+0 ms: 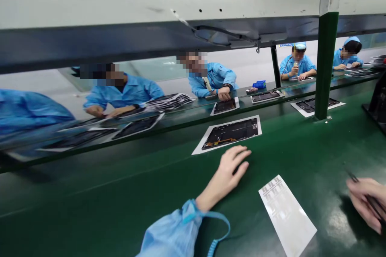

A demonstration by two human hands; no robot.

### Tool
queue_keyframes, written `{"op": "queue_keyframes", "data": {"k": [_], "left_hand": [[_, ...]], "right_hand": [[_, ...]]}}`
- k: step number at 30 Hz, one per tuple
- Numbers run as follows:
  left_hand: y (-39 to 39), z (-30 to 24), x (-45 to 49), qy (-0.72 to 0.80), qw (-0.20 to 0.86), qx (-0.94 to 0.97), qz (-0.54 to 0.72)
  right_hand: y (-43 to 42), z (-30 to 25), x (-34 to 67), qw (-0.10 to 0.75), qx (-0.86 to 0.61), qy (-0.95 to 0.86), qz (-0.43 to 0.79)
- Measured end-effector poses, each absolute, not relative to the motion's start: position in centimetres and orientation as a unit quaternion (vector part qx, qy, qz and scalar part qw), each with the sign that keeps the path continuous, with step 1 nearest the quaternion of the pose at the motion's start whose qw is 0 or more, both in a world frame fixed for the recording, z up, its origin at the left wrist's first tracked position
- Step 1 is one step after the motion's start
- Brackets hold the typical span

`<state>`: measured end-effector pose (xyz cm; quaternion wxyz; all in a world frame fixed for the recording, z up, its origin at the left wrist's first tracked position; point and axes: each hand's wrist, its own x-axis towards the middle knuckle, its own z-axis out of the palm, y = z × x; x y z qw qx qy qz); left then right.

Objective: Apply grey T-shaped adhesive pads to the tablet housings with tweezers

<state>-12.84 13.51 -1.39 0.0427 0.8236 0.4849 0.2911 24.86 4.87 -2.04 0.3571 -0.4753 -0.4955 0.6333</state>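
Observation:
My left hand (230,170) is held over the green bench with its fingers apart and nothing in them. A blue wrist strap with a coiled cord (221,225) circles that wrist. Just beyond the fingertips, a dark tablet-like panel (232,131) with orange flex parts lies on a white sheet. At the right edge, my right hand (366,202) is closed around dark tweezers (352,176), their thin tip pointing away to the left. Between my hands rests a pale sticker sheet (288,219) with small grey T-shaped pieces at its far end.
A green post (327,64) rises from the bench, and a grey shelf (150,36) crosses overhead. Beyond a low ledge, several co-workers in blue sit by more panels (224,105). A dark stand (376,104) is at the right; another panel (307,105) lies behind the post.

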Motion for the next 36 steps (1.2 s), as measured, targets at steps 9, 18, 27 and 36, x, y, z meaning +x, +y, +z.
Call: {"op": "queue_keyframes", "data": {"k": [9,18,27,36], "left_hand": [[6.8,0.4,-5.7,0.23,0.11,0.955,0.153],[6.8,0.1,-6.2,0.263,0.152,0.938,0.17],[6.9,0.3,-5.7,0.285,0.164,0.926,0.187],[6.9,0.1,-5.7,0.297,0.168,0.922,0.184]], "right_hand": [[21.5,-0.8,17.1,0.305,-0.539,-0.711,0.334],[31.1,-0.4,14.4,0.21,-0.622,-0.751,0.074],[35.8,-0.2,17.6,0.154,-0.728,-0.667,-0.031],[36.3,-0.7,15.8,0.127,-0.699,-0.704,-0.026]]}}
